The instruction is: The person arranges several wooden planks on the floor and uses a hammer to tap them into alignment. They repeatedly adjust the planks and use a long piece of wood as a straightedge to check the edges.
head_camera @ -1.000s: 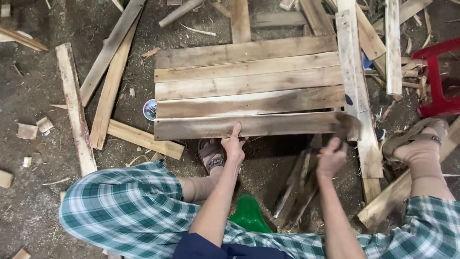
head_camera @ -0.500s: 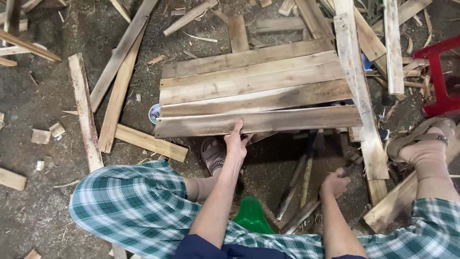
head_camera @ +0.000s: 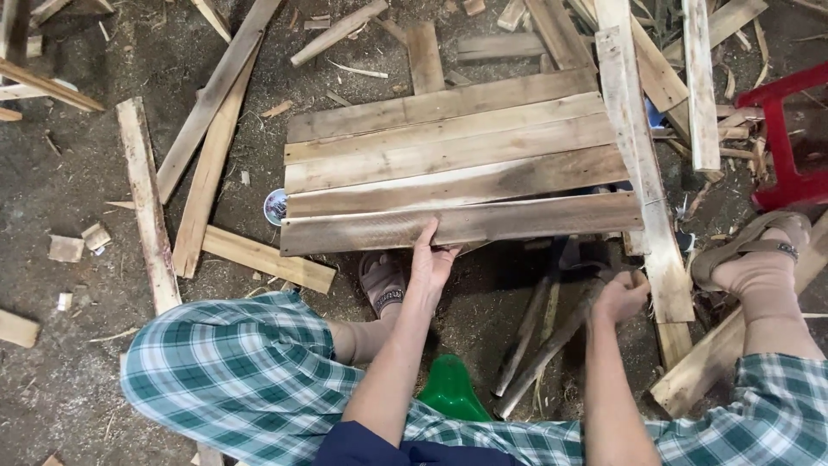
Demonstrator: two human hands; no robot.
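Observation:
A panel of several weathered planks (head_camera: 448, 164) lies side by side in front of me. My left hand (head_camera: 429, 261) grips the near edge of the nearest plank (head_camera: 517, 220), thumb on top. My right hand (head_camera: 623, 293) is closed around the upper end of a dark wooden stick (head_camera: 543, 358) that slants down toward my lap. A long vertical board (head_camera: 638, 155) crosses the panel's right end. I sit with knees apart in green checked trousers, sandalled feet (head_camera: 381, 280) on the ground.
Loose boards (head_camera: 207, 147) and offcuts (head_camera: 67, 248) lie scattered on the dirt floor at left and top. A red plastic stool (head_camera: 789, 138) stands at the right edge. A green plastic seat (head_camera: 450, 393) shows between my legs. A small round lid (head_camera: 276, 205) lies left of the panel.
My right hand dropped from the panel's near right corner down to the sticks below and closed on one. My left hand stayed on the near plank's edge.

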